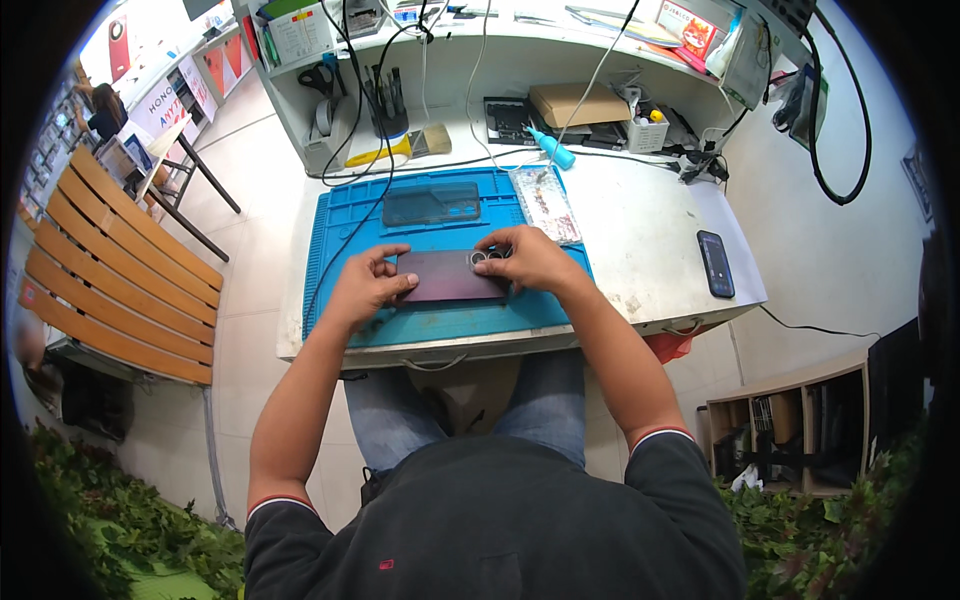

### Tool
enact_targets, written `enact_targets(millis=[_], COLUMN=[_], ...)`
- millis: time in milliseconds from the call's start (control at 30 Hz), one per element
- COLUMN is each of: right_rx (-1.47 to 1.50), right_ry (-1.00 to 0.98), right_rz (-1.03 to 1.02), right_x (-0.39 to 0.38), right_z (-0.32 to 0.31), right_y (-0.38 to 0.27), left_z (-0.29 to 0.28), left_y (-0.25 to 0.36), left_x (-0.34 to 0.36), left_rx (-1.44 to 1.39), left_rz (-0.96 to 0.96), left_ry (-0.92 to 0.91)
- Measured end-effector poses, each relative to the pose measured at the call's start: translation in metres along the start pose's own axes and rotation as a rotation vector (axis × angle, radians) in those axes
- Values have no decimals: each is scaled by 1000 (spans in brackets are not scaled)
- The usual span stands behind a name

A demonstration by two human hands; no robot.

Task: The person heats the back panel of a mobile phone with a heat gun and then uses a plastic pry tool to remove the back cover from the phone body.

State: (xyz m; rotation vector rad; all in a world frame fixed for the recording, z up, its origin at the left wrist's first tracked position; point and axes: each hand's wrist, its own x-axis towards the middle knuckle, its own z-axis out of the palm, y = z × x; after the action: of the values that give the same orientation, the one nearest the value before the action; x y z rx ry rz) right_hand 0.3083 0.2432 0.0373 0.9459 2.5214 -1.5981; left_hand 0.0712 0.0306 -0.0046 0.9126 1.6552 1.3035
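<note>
Dark purple, flat, phone-shaped slab (440, 280): lying level just off the mat's centre toward six o'clock, pointing its lens end toward three.
Left bare hand (365, 288): clamping the slab's nine-o'clock end between thumb and fingers.
Right bare hand (532, 262): gripping the three-o'clock end, placing the thumb at the lenses.
Round, silver-edged lens rings (478, 258): probably calling for lighter fingertips, better loading the slab's edges evenly.
Blue, rubbery-looking work mat (500, 322): spreading beneath, likely cushioning any slip.
Dark, translucent, rectangular phone case (432, 203): resting near twelve o'clock, probably needing clearance from the fingers.
</note>
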Motion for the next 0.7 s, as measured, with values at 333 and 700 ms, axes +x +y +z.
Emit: enact_targets(millis=[333, 700], right_rx=[-503, -374], right_ry=[220, 956], right_rz=[-362, -1108], right_x=[-30, -176], right_z=[12, -69], right_y=[30, -47], left_z=[-1, -81], left_y=[27, 134], left_x=[2, -114], left_rx=[800, 628], left_rz=[214, 827], left_ry=[-81, 429])
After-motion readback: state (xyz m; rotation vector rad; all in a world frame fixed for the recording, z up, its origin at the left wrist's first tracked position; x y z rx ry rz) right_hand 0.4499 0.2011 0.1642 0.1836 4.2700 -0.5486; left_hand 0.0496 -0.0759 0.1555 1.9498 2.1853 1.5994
